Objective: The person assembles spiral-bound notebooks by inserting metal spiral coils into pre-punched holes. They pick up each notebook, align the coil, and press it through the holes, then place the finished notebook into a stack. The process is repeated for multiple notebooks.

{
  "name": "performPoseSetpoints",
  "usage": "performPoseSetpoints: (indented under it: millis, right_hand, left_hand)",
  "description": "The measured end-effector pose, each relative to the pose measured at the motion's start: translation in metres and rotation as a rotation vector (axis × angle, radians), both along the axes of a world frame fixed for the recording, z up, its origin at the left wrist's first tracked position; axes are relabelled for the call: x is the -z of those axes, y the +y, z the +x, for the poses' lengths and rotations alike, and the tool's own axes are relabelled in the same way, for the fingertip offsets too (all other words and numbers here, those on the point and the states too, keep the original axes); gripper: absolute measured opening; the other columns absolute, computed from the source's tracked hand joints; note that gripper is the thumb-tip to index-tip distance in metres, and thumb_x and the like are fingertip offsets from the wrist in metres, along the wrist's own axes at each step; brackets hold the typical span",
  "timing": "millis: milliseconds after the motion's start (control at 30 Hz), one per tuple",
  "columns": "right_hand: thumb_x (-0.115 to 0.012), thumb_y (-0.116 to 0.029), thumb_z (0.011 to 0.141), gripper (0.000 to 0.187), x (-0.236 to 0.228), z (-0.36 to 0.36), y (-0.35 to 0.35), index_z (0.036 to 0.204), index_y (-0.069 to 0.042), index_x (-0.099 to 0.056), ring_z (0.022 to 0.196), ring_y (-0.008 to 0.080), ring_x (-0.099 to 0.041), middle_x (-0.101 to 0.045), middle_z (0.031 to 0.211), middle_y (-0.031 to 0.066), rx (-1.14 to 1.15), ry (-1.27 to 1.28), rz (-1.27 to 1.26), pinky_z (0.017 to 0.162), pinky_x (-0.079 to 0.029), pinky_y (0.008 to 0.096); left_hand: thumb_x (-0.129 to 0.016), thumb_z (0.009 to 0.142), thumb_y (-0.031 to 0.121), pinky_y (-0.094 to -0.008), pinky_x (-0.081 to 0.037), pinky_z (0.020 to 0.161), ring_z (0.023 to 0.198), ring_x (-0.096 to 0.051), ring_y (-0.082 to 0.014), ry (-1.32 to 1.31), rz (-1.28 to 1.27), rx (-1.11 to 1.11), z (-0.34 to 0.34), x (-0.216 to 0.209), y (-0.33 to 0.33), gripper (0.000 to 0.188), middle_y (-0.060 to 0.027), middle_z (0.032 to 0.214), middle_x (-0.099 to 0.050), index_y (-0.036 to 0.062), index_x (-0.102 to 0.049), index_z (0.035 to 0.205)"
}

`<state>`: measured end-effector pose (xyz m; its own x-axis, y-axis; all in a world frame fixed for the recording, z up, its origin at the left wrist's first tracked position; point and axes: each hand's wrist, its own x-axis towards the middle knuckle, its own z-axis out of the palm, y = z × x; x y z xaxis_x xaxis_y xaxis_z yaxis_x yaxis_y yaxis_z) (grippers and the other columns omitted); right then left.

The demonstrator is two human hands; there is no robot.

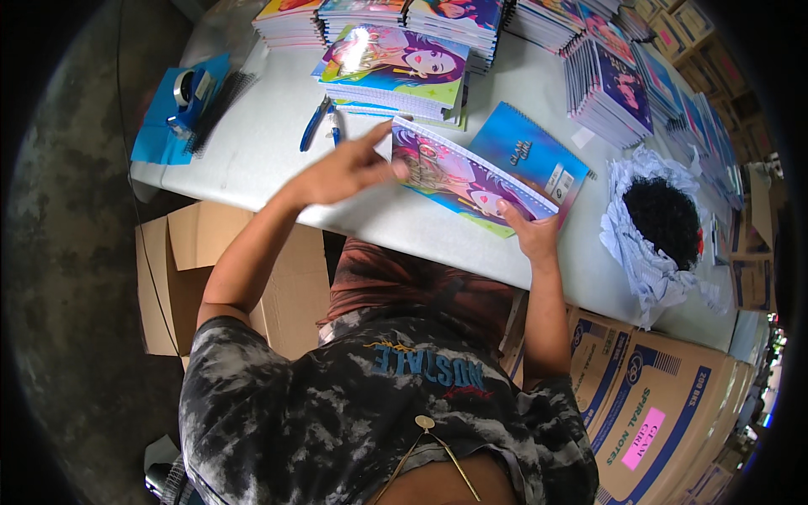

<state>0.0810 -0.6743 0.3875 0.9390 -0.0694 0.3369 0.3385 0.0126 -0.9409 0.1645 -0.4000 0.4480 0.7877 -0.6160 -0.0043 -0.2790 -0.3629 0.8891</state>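
A stack of punched sheets with a purple illustrated cover (471, 172) is tilted over the near edge of the table, a row of holes along its upper edge. My right hand (534, 234) grips its right end, thumb on the cover and fingers behind. At its left end is my left hand (349, 172), slightly blurred, fingers apart, one reaching to the upper corner. Whether those fingertips touch the sheets is hard to see. Behind the sheets lies a blue notebook (526, 139) with a dark spiral.
Blue-handled pliers (316, 124) lie beside a notebook stack (391, 67). More notebook stacks (608, 88) line the far side. A tape dispenser (189, 99) rests on blue covers at left. Black coils (661, 220) fill crumpled wrapping at right. Cardboard boxes (673, 404) stand below.
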Motion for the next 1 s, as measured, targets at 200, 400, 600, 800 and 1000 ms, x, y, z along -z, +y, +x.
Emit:
performPoseSetpoints:
  millis: [200,400,600,800,1000]
  right_hand:
    - [-0.063,0.001,0.08,0.027,0.006,-0.001,-0.008,0.107,0.002,-0.061,0.086,0.0094,-0.058,-0.065,0.101,0.0082,-0.005,0.005,-0.063,0.079,-0.046,0.0228]
    - [-0.062,0.002,0.08,0.026,0.005,0.001,-0.007,0.106,0.002,-0.062,0.087,0.01,-0.058,-0.065,0.102,0.0094,-0.009,-0.009,-0.066,0.079,-0.046,0.0231]
    - [-0.06,0.006,0.079,0.026,0.0,0.002,-0.009,0.105,0.003,-0.061,0.089,0.0132,-0.06,-0.064,0.102,0.0133,-0.055,-0.092,-0.143,0.081,-0.047,0.0247]
    - [-0.057,0.009,0.079,0.026,0.002,0.005,-0.012,0.105,0.005,-0.061,0.091,0.0169,-0.061,-0.064,0.104,0.0153,-0.085,-0.146,-0.147,0.081,-0.048,0.0258]
    - [-0.058,0.008,0.079,0.026,0.001,0.004,-0.013,0.104,0.006,-0.061,0.089,0.0161,-0.061,-0.063,0.104,0.0154,-0.089,-0.168,-0.171,0.08,-0.048,0.0262]
  left_hand:
    - [-0.047,0.093,0.034,-0.0273,-0.041,0.065,0.066,-0.049,-0.0133,-0.196,-0.052,-0.129,0.016,0.005,0.003,0.032,-0.0067,0.067,-0.053,0.002,-0.052,0.094]
    - [-0.041,0.094,0.04,-0.0189,-0.028,0.053,0.058,-0.032,-0.0044,0.171,-0.054,-0.064,0.023,-0.002,0.002,0.04,0.0043,0.063,-0.037,0.0053,-0.052,0.076]
    - [-0.042,0.093,0.043,-0.0196,-0.023,0.041,0.044,-0.028,-0.0041,0.541,-0.197,-0.111,0.036,-0.012,0.0,0.043,0.0065,0.05,-0.031,0.0074,-0.051,0.07]
    - [-0.047,0.09,0.044,-0.018,-0.028,0.038,0.04,-0.036,-0.0051,0.485,-0.128,-0.09,0.045,-0.023,-0.002,0.044,0.0033,0.048,-0.042,0.0048,-0.056,0.072]
    - [-0.054,0.089,0.032,-0.0161,-0.033,0.039,0.043,-0.042,-0.0057,0.587,-0.077,-0.049,0.052,-0.03,0.003,0.031,-0.0014,0.059,-0.052,0.0032,-0.058,0.078]
